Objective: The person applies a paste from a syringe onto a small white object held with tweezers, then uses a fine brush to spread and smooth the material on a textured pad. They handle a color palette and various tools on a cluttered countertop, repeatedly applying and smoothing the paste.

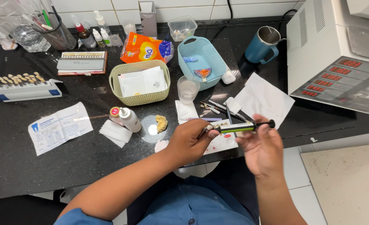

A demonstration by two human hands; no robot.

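My left hand [189,139] grips one end of a slim black and green syringe [240,127], held level above the front edge of the black counter [9,166]. My right hand [260,146] pinches the syringe's other end, near its black tip. Below the hands lies a white pad [224,141] with a row of small tooth samples and pink smears. A yellowish dental cast [161,123] rests on the counter just left of my left hand, beside a small white bottle [130,119] and a small pink-capped jar [115,112].
A green basket [139,98] with papers, a teal basket [201,60], a clear plastic cup [187,88], thin instruments [222,109], white papers [261,100], a blue mug [263,45], tooth shade guides [21,85] and a white furnace [338,54] with red displays stand about.
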